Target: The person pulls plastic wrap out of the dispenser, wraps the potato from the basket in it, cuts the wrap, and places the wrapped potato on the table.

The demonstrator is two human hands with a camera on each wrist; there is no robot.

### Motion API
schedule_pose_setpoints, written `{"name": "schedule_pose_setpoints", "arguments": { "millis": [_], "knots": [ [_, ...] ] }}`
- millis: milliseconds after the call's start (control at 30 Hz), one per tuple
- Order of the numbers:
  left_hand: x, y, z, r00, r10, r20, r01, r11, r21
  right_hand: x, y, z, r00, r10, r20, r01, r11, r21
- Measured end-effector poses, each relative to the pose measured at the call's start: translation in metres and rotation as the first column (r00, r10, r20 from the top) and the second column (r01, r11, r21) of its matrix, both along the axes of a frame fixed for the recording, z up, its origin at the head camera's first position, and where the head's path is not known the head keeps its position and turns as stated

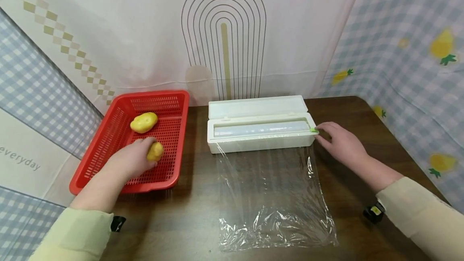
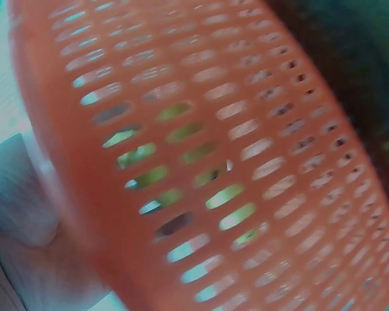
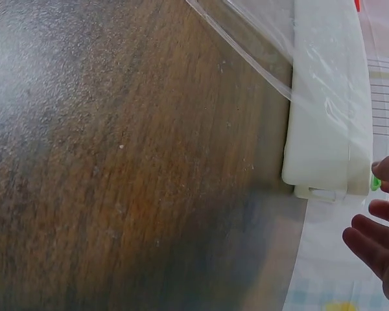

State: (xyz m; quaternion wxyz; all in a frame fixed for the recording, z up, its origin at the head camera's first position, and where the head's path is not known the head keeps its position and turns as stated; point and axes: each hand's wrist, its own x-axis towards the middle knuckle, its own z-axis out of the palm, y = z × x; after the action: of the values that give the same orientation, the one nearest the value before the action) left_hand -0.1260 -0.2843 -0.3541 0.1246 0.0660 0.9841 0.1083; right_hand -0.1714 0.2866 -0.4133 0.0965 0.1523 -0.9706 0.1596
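Observation:
In the head view my left hand point(image 1: 130, 158) reaches into the red plastic basket point(image 1: 183, 136) and grips a yellow potato point(image 1: 156, 152). A second potato point(image 1: 144, 123) lies behind it on the basket floor. Through the slotted basket wall point(image 2: 201, 78), the left wrist view shows yellow patches, with part of the hand at the left. My right hand point(image 1: 342, 142) is at the right end of a white cling film box point(image 1: 261, 143), thumb and forefinger pinching its small green slider point(image 1: 313, 130). A sheet of clear film point(image 1: 272, 200) runs from the box over the table.
The box's white lid point(image 1: 257, 107) stands raised behind the film roll point(image 1: 261, 128). Brown wood forms the table point(image 1: 195, 212), with a printed cloth point(image 1: 145, 31) hanging behind it. A checked cloth point(image 1: 409, 92) with pineapple prints closes off the right side.

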Motion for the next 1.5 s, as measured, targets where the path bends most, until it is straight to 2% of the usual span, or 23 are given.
{"name": "schedule_pose_setpoints", "arguments": {
  "millis": [200,300,433,567,700,800,900,1067,1233,1367,1500],
  "knots": [
    [-0.001,0.003,0.023,0.986,0.027,-0.165,-0.023,0.999,0.029,0.001,0.001,0.0,1.0,-0.008,0.024,0.009,1.0,-0.011],
    [0.002,0.014,0.036,0.969,0.045,-0.244,-0.029,0.997,0.07,0.0,0.0,0.0,0.999,-0.019,0.033,0.02,1.0,-0.013],
    [0.009,0.035,0.052,0.938,0.05,-0.343,-0.007,0.992,0.127,-0.003,-0.002,0.0,0.999,-0.03,0.038,0.03,1.0,-0.007],
    [0.017,0.069,0.062,0.911,-0.006,-0.412,0.069,0.988,0.138,-0.004,-0.002,0.001,0.999,-0.033,0.036,0.033,0.999,0.003],
    [0.026,0.111,0.063,0.891,-0.118,-0.439,0.181,0.978,0.105,-0.005,-0.002,0.002,0.999,-0.027,0.033,0.027,1.0,-0.002],
    [0.032,0.143,0.058,0.876,-0.21,-0.434,0.264,0.962,0.067,-0.006,-0.002,0.003,0.999,-0.02,0.029,0.02,1.0,-0.008],
    [0.036,0.174,0.048,0.86,-0.293,-0.418,0.34,0.939,0.041,-0.006,-0.002,0.002,1.0,-0.015,0.027,0.015,1.0,-0.013],
    [0.037,0.222,0.026,0.849,-0.399,-0.347,0.441,0.896,0.049,-0.006,-0.001,0.002,0.999,-0.022,0.039,0.022,1.0,-0.014],
    [0.032,0.258,0.001,0.842,-0.464,-0.278,0.491,0.871,0.033,-0.007,-0.001,0.002,0.999,-0.018,0.03,0.018,1.0,-0.014],
    [0.025,0.282,-0.019,0.815,-0.513,-0.268,0.53,0.848,-0.012,-0.008,-0.001,0.003,1.0,-0.019,0.012,0.019,1.0,-0.013],
    [0.019,0.301,-0.035,0.785,-0.559,-0.267,0.564,0.823,-0.068,-0.009,-0.003,0.005,0.999,-0.027,0.025,0.028,1.0,-0.014]
  ]
}}
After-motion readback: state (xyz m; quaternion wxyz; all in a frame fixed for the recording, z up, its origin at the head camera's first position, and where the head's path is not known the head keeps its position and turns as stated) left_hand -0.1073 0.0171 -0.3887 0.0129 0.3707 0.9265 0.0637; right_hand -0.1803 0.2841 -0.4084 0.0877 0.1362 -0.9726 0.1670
